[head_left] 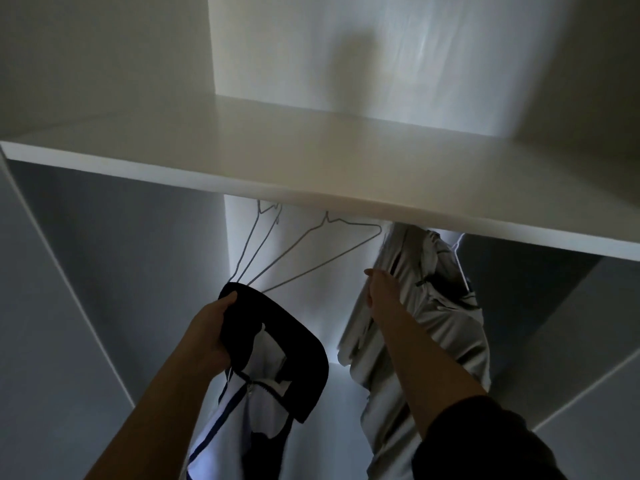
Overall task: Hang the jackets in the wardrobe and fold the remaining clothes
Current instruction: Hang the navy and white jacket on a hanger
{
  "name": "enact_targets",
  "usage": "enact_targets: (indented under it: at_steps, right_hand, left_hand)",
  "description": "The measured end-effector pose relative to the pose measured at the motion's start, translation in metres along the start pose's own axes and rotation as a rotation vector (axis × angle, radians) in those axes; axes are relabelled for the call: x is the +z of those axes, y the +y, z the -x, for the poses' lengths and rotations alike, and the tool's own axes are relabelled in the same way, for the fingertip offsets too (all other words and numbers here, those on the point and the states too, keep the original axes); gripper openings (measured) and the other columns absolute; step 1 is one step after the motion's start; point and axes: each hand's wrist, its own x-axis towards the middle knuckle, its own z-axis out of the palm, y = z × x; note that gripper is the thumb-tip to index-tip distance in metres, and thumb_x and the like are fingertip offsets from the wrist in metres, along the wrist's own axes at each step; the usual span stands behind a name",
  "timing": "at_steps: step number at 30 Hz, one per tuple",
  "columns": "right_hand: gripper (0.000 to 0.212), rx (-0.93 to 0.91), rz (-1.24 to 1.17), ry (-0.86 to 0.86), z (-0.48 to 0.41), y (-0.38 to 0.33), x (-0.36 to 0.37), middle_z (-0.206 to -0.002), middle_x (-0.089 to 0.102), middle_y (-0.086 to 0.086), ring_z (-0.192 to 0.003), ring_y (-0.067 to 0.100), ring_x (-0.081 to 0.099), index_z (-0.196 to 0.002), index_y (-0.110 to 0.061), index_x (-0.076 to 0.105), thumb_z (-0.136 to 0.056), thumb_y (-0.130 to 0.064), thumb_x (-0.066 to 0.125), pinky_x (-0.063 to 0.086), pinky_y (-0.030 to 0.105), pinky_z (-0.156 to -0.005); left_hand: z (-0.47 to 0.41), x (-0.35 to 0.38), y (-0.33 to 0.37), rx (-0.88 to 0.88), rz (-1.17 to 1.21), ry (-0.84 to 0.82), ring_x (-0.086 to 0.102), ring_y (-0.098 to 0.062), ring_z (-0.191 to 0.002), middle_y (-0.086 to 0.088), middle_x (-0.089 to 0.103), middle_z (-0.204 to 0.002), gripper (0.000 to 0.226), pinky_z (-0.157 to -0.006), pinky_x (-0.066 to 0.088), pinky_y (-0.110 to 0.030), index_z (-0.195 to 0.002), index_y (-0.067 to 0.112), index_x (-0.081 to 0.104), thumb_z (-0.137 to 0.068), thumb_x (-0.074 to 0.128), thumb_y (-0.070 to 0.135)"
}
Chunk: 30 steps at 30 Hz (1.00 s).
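Inside the dim wardrobe, my left hand [211, 329] grips the black collar of a white jacket with dark blue trim [249, 386], which hangs down from my grip at the lower middle. My right hand [382, 289] rests flat, fingers extended, against the left side of a light grey garment [415, 306] that hangs under the shelf at the right. Several bare wire hangers [311, 251] hang tilted between the two garments. The rail itself is hidden behind the shelf.
A white shelf [311, 161] spans the wardrobe just above the hangers, its front edge running across the view. White side walls [69, 271] close in on the left and right. The back wall [311, 306] shows behind the hangers.
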Motion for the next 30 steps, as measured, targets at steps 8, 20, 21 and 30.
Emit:
enact_targets:
  at_steps: [8,20,21,30]
  right_hand:
    - [0.033,-0.109,0.020,0.054,0.026,-0.002,-0.025,-0.053,0.036,0.003,-0.025,0.005,0.026,-0.082,-0.012,0.057,-0.102,-0.008,0.031,0.020,0.015,-0.032]
    - [0.033,-0.135,-0.067,0.114,0.166,0.101,-0.059,-0.046,0.033,-0.003,-0.036,0.007,0.025,-0.068,-0.015,0.051,-0.099,-0.011,0.041,0.018,0.018,-0.040]
    - [0.036,-0.158,-0.084,0.120,0.182,0.110,-0.061,-0.048,0.031,-0.003,-0.038,0.008,0.025,-0.064,-0.017,0.045,-0.099,-0.014,0.044,0.018,0.018,-0.041]
    - [0.036,-0.346,0.054,0.308,0.288,0.152,-0.073,-0.058,0.035,0.010,-0.052,0.018,0.036,-0.063,-0.009,0.045,-0.094,-0.023,0.058,0.032,0.029,-0.051]
  left_hand:
    - [0.010,0.011,-0.010,-0.004,-0.080,-0.058,0.065,-0.030,-0.090,-0.019,0.069,-0.097,0.031,-0.077,0.051,-0.038,-0.106,-0.002,0.063,-0.098,0.048,0.024]
    - [0.062,-0.011,-0.018,-0.088,-0.155,-0.238,0.067,-0.026,-0.085,-0.015,0.073,-0.084,0.031,-0.080,0.050,-0.036,-0.103,0.000,0.065,-0.099,0.047,0.025]
    - [0.068,-0.015,-0.019,-0.093,-0.170,-0.252,0.068,-0.026,-0.083,-0.014,0.074,-0.083,0.031,-0.078,0.051,-0.035,-0.103,0.000,0.064,-0.099,0.047,0.025]
    - [0.121,-0.039,-0.040,-0.105,-0.352,-0.303,0.066,-0.022,-0.071,-0.013,0.069,-0.082,0.029,-0.061,0.052,-0.030,-0.113,0.001,0.062,-0.098,0.051,0.024]
